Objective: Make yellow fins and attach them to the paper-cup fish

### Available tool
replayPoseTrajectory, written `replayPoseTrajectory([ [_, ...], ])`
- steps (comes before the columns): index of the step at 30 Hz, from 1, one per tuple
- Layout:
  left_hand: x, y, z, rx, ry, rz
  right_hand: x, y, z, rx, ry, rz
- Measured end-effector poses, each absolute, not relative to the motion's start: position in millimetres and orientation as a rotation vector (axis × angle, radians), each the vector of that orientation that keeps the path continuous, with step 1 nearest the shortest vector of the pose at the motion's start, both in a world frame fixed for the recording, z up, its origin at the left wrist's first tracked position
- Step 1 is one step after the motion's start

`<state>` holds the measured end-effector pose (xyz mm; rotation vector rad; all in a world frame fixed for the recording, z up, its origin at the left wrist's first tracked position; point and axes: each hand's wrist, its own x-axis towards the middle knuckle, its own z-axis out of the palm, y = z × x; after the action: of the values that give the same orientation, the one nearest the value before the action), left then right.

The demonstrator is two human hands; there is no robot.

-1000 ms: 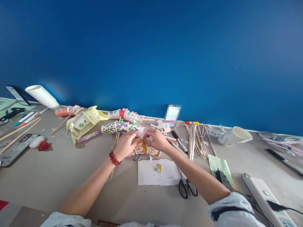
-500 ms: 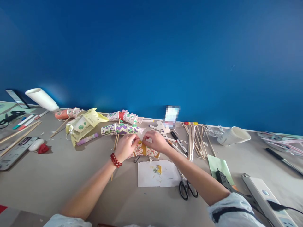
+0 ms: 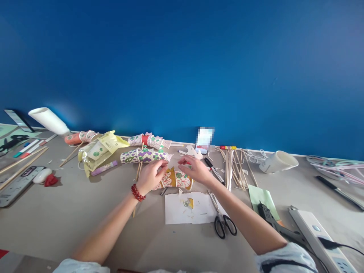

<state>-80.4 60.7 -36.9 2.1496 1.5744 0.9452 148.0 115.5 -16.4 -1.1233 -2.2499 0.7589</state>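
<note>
Left hand (image 3: 150, 176) at the orange-patterned paper-cup figure (image 3: 170, 179), grip unclear; right hand (image 3: 196, 169) beside it, grip parted; delicate fingerwork, calling for light pressure.

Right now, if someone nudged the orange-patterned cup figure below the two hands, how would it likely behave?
The cup figure looks made of paper cups joined end to end, so it is probably light for its size. Its rounded sides lie on the table, so it might roll. The cup walls look thin and would likely dent under a hard squeeze.
</note>
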Motion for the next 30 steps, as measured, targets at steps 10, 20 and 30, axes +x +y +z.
replayPoseTrajectory([
  [10, -77.5, 57.8, -33.7, 2.293, 1.505, 1.065, 196.1, 73.0, -2.3, -1.237, -2.139, 0.766],
  [20, -27.8, -12.1, -52.9, 2.455, 1.191, 0.714, 227.5, 7.2, -49.3, -1.495, -2.197, 0.799],
  [30, 19.4, -11.2, -62.1, 2.463, 1.382, 0.113, 220.6, -7.8, -63.5, -1.476, -2.239, 0.77],
])
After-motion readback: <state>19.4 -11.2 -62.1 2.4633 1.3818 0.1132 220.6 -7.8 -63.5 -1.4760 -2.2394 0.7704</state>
